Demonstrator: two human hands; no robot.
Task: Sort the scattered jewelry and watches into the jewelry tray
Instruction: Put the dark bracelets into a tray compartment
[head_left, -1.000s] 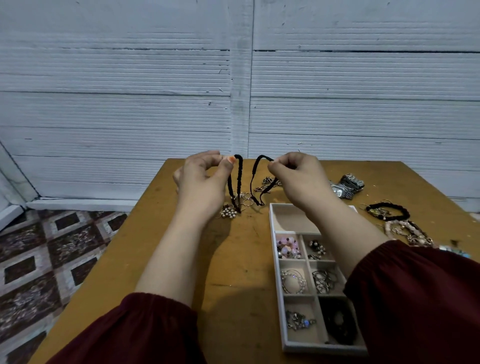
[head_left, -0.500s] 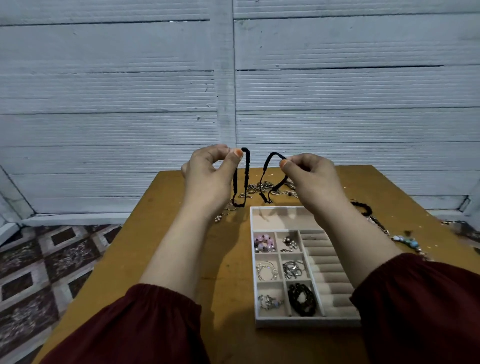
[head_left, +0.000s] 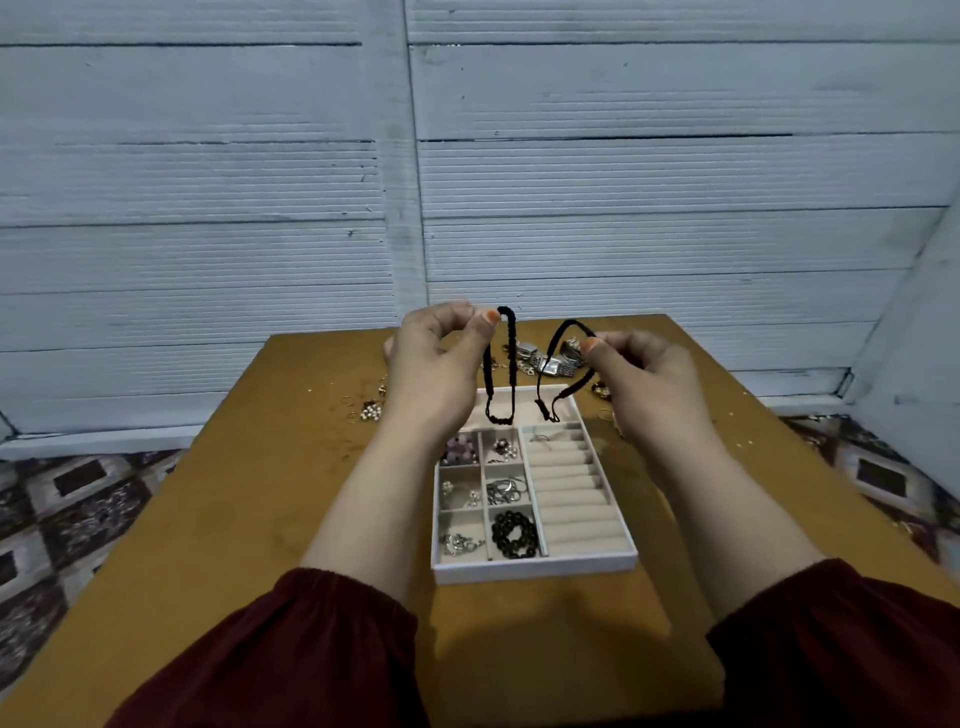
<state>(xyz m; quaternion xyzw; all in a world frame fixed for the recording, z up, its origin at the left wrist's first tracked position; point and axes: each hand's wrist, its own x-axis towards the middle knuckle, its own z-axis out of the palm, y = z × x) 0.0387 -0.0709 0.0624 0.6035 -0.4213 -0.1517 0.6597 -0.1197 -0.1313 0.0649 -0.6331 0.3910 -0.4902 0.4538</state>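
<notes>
Left black cord (head_left: 512, 364): a braided loop pinched at its top between thumb and forefinger of the left hand (head_left: 436, 374), hanging straight down, inward of that palm. Right black cord (head_left: 560, 336): a thinner loop pinched the same way by the right hand (head_left: 644, 379), draping down and inward from its thumb. The two loops hang side by side between the hands, apart along what shows; whether they join anywhere I cannot tell. Both lower ends dangle over the far, open compartment of the jewelry tray (head_left: 535, 569).

The tray lies on the bench (head_left: 234, 519) below and between the wrists. Small compartments on the left-hand side hold mixed pieces, with a black bead bracelet (head_left: 514, 534) in a near compartment; padded ring rolls (head_left: 571, 499) run along the right-hand side.

Beyond the fingertips, silver watches (head_left: 550, 362) lie on the bench. Outward of the left hand are a pearl cluster (head_left: 371, 411) and thin gold rings (head_left: 347, 401). Dark red sleeves (head_left: 291, 649) cover both forearms.
</notes>
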